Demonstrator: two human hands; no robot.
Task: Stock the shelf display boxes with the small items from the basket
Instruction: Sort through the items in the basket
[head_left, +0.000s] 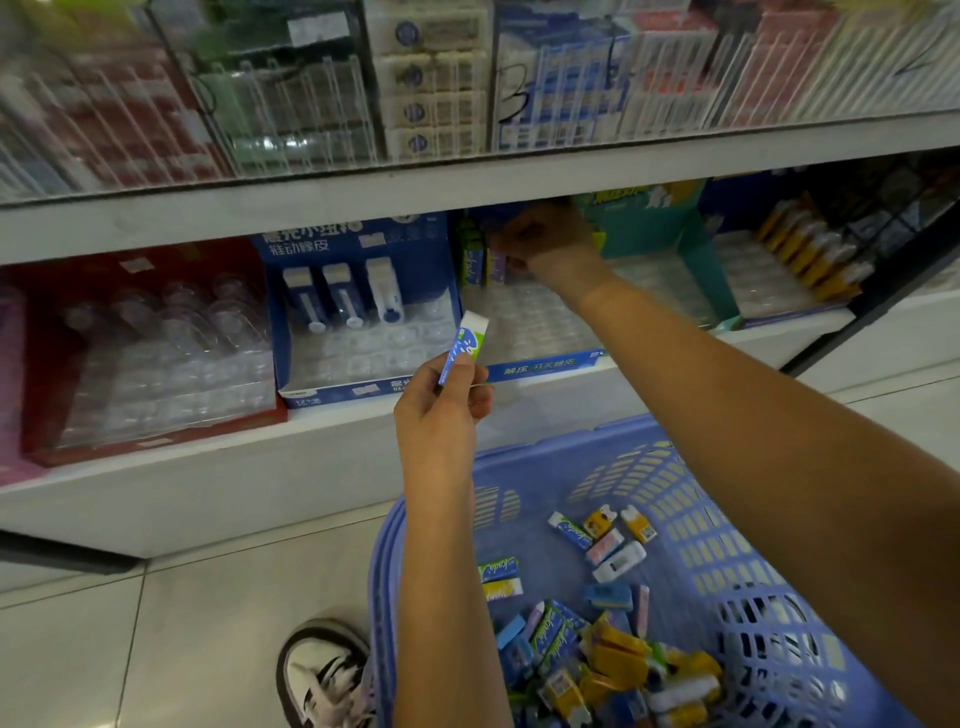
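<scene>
Erasers (623, 660) for this job lie loose in the basket (691, 519). On the shelf (208, 483), the red box (156, 358) at far left shows only clear tray. The blue box (363, 322) beside it has three white-and-blue pieces standing at its back.

Just right of that, the left hand (436, 415) pinches one eraser (464, 344) by its lower end, in front of the shelf edge and above the basket. The long axis runs steeply upward, leaning right, with the white end on top.

Further right, the right hand (545, 244) reaches under the upper shelf to the back row (475, 260) of the middle box (545, 364). Its fingers bend down onto the pieces standing there, but blur hides whether they grip one.

To do this step well, I would seat each piece upright in its own tray hollow, label forward like its neighbours. Then I would pass the waiting eraser across, already turned white end up.
</scene>
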